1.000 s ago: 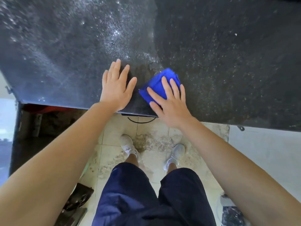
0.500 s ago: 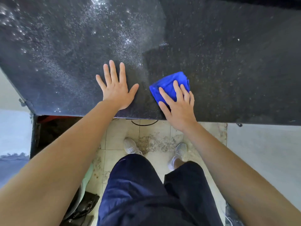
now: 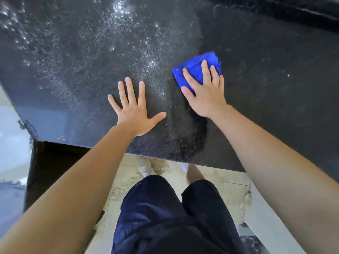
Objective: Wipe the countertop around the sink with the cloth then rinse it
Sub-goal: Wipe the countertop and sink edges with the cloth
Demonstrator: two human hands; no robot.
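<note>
A folded blue cloth (image 3: 194, 66) lies on the black speckled countertop (image 3: 82, 52). My right hand (image 3: 205, 94) presses flat on the cloth, fingers spread over its near half. My left hand (image 3: 134, 110) rests flat and open on the bare stone to the left of the cloth, fingers apart, holding nothing. A darker wet streak (image 3: 185, 129) runs from the cloth back toward the counter's front edge. The sink is not in view.
The counter's front edge (image 3: 165, 158) crosses the lower middle. Below it are a tiled floor (image 3: 220, 178), my shoes and dark shorts. A dark opening (image 3: 55, 158) sits under the counter at left. A raised black ledge (image 3: 293, 11) borders the top right.
My right hand has pushed the cloth away from the front edge, farther onto the counter, leaving a wet trail. My left hand stays flat, its fingers spread wider.
</note>
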